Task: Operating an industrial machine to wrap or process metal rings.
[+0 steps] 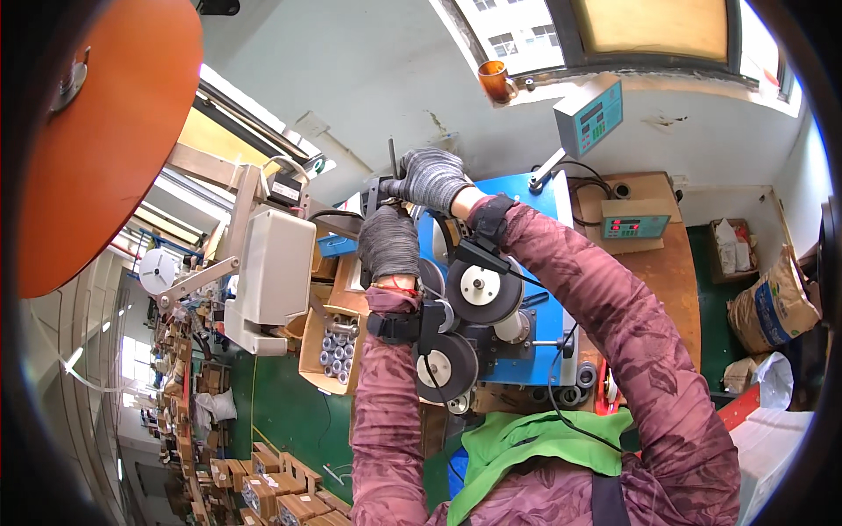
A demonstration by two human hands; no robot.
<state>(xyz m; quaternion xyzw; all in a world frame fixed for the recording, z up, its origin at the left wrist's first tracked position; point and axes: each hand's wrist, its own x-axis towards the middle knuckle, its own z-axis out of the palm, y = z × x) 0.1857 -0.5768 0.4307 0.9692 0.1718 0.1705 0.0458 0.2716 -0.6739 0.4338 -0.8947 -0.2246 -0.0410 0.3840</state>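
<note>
Both of my hands wear grey knitted gloves and meet at a dark metal bracket (374,191) on the far left side of a blue winding machine (544,302). My right hand (431,178) reaches across from the right, its fingers curled closed beside the bracket. Just nearer and to the left, my left hand (388,245) is bent with its fingertips against the same spot. Whatever lies between the fingers is hidden by the gloves. Below my wrists, a dark roller with a white hub (479,284) and a second dark roller (445,368) stand on the machine.
A large orange disc (123,131) looms at the upper left, above a whitish machine housing (274,267). A cardboard box of metal spools (338,351) sits left of the rollers. Two control boxes, one tilted (589,117) and one lower (635,226), stand right. An amber mug (496,81) rests on the windowsill.
</note>
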